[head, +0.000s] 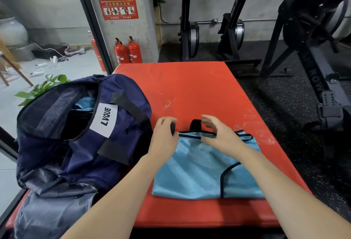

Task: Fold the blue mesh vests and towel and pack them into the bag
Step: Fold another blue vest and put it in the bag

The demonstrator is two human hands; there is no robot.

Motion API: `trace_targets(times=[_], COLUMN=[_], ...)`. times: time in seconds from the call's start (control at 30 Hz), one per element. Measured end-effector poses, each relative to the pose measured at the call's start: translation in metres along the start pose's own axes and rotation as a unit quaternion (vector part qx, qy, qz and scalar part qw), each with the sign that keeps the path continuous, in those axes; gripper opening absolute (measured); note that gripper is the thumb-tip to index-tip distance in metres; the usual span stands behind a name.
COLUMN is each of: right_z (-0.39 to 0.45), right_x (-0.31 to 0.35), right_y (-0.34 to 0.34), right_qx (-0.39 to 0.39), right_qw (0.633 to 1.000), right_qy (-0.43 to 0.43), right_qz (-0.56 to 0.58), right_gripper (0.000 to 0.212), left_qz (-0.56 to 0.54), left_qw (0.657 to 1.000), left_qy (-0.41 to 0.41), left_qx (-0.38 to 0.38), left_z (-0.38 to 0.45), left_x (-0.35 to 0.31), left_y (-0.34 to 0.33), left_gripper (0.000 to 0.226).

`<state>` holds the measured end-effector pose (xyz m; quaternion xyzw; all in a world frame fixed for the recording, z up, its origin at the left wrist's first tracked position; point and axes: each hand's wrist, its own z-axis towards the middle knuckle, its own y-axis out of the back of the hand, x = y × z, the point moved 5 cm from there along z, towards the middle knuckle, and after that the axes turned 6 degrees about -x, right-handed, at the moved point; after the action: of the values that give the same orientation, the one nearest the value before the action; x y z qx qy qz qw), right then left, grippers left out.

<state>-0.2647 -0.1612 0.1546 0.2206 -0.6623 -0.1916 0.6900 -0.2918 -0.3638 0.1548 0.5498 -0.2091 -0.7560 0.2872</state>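
A light blue mesh vest (205,168) lies folded flat on the red padded surface (190,90), toward six o'clock of its middle, its black-trimmed edge running along the far side. The left hand (164,136) sits at the vest's ten o'clock corner, its fingers (167,121) curled round a black strap (172,128) there. The right hand (218,132) hovers over the vest's far edge at twelve o'clock, fingers (209,120) spread and loosely bent, gripping nothing; a second black strap loop (195,124) shows between the two hands. At nine o'clock of the vest a navy bag (79,134) with a white label stands unzipped on the same surface, and light blue fabric (85,102) shows inside its opening. Two red fire extinguishers (128,50) stand against the wall at eleven o'clock.
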Motion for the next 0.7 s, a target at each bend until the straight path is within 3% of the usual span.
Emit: trace_targets(times=[0.13,0.27,0.47,0.57,0.7], right_z=[0.000,0.000,0.002,0.002,0.003], right_x=[-0.018,-0.035,-0.051,-0.059,-0.063], right_y=[0.015,0.033,0.065,0.071,0.070], right_qx=[0.028,0.027,-0.075,-0.090,-0.107], right_qw=[0.984,0.960,0.961,0.964,0.960], right_qy=[0.017,-0.003,-0.001,-0.008,0.017], right_qz=[-0.176,-0.278,-0.268,-0.251,-0.257], right_gripper=[0.072,0.066,0.013,0.010,0.016], left_qz=[0.112,0.235,0.268,0.303,0.317], left_qw=[0.994,0.972,0.962,0.952,0.948], left_qy=[-0.015,-0.018,-0.027,-0.043,-0.029], left_qx=[-0.004,0.017,0.047,0.010,0.009], left_z=[0.006,0.007,0.007,0.007,0.004], left_x=[0.009,0.014,0.014,0.008,0.002], left_y=[0.000,0.003,0.003,0.005,0.002], left_gripper=[0.008,0.027,0.042,0.028,0.030])
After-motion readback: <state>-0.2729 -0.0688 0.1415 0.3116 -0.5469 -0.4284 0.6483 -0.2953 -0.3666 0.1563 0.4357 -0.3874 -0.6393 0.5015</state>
